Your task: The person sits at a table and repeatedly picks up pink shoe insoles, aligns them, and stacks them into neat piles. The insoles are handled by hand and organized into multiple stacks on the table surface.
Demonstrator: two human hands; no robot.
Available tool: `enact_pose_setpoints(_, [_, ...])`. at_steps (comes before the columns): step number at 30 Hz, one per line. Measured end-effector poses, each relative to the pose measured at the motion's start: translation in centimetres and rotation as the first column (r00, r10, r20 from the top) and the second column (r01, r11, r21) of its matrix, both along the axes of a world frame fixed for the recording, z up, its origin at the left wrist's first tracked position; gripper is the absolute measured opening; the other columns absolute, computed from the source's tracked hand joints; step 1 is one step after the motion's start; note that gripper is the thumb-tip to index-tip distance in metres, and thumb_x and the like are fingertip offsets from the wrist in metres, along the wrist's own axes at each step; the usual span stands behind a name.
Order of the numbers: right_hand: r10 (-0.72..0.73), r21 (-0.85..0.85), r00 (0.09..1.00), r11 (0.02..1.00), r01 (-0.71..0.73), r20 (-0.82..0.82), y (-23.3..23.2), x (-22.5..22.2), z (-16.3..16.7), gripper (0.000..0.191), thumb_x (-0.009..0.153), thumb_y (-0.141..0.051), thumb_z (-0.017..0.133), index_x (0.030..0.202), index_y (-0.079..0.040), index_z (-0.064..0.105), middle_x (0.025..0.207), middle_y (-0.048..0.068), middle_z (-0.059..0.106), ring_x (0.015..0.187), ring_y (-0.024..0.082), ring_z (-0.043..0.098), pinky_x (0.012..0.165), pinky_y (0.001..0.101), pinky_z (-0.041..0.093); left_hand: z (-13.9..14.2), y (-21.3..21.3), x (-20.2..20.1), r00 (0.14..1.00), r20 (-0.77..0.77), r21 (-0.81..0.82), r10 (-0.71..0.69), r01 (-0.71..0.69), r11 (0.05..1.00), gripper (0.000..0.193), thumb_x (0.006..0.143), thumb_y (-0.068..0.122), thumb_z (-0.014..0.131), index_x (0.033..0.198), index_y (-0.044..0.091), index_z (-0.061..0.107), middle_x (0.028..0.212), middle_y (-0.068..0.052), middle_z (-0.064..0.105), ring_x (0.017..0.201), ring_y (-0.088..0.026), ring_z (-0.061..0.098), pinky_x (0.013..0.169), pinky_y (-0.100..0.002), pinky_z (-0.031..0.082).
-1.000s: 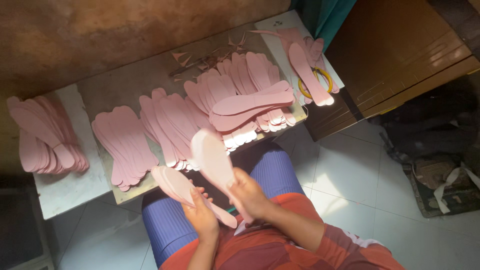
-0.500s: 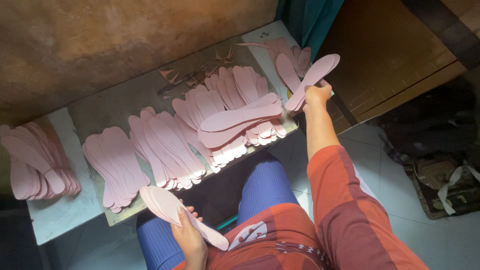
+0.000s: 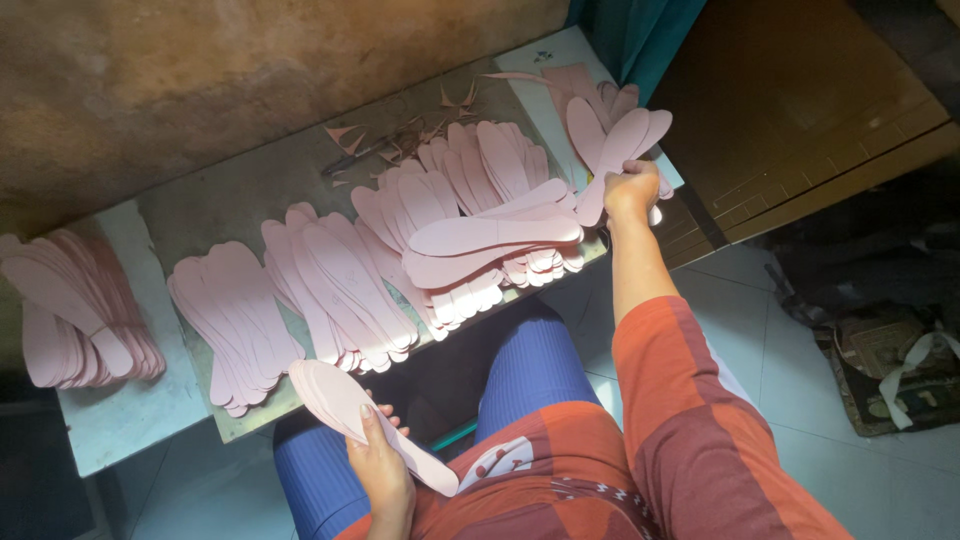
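At the far right end of the grey tabletop [image 3: 250, 190], a flat pink shoe insole [image 3: 620, 150] is clamped in the right hand [image 3: 632, 188] above a loose fan of pink insoles [image 3: 590, 110], which could be knocked off the edge, while the left hand [image 3: 380, 470] is closed on a second pink insole [image 3: 345, 405] over the lap.

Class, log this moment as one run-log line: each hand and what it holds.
left hand: grips pink insole over lap | right hand: holds pink insole at far-right pile | bench: fanned insole stacks
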State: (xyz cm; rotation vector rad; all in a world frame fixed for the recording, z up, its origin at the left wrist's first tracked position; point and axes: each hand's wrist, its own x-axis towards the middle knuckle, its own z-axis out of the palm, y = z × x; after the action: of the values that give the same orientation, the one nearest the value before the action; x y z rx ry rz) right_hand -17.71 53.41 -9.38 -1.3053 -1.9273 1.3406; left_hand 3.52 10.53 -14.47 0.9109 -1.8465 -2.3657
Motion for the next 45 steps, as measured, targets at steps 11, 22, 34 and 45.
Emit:
enact_pose_setpoints(11, [-0.095, 0.077, 0.995, 0.993, 0.091, 0.039, -0.6, -1.4, -0.3, 0.041, 0.09, -0.006, 0.062, 0.13, -0.009, 0.052, 0.124, 0.018, 0.06, 0.11, 0.032, 0.065, 0.091, 0.0439, 0.053, -0.2, -1.3, -0.6, 0.999, 0.049, -0.02, 0.022, -0.021, 1.0, 0.046, 0.106, 0.037, 0.049, 0.137, 0.004, 0.056, 0.1, -0.007, 0.062, 0.084, -0.013, 0.059, 0.07, -0.031, 0.055])
enact_pose_setpoints(22, [0.091, 0.556, 0.99, 0.82, -0.137, 0.109, 0.1, -2.2, -0.5, 0.037, 0.088, -0.008, 0.073, 0.12, 0.002, 0.058, 0.111, 0.028, 0.066, 0.103, 0.044, 0.065, 0.088, 0.0497, 0.051, -0.6, -0.8, -1.3, 0.998, 0.051, -0.039, 0.025, -0.023, 0.999, 0.046, 0.106, 0.035, 0.048, 0.138, 0.002, 0.055, 0.1, -0.008, 0.062, 0.083, -0.013, 0.059, 0.07, -0.031, 0.055])
enact_pose_setpoints(34, [0.151, 0.441, 0.923, 0.843, -0.307, 0.354, 0.0, -1.3, -0.8, 0.033, 0.086, -0.007, 0.066, 0.119, -0.007, 0.069, 0.118, 0.021, 0.069, 0.114, 0.042, 0.064, 0.099, 0.0482, 0.049, -1.0, -0.8, -1.3, 0.998, 0.059, -0.021, 0.019, -0.018, 1.0, 0.046, 0.107, 0.036, 0.049, 0.137, 0.003, 0.055, 0.1, -0.007, 0.063, 0.085, -0.013, 0.06, 0.069, -0.031, 0.055])
enact_pose_setpoints(45, [0.561, 0.52, 0.512, 0.162, -0.838, 0.651, 3.3, -2.1, 1.8, 0.071, 0.059, -0.01, 0.082, 0.128, -0.011, 0.065, 0.14, 0.015, 0.054, 0.131, 0.039, 0.044, 0.11, 0.0487, 0.033, -0.9, -0.7, -1.8, 1.0, 0.022, -0.014, 0.019, -0.019, 1.0, 0.046, 0.106, 0.035, 0.049, 0.138, 0.003, 0.055, 0.099, -0.007, 0.062, 0.084, -0.013, 0.06, 0.071, -0.031, 0.055])
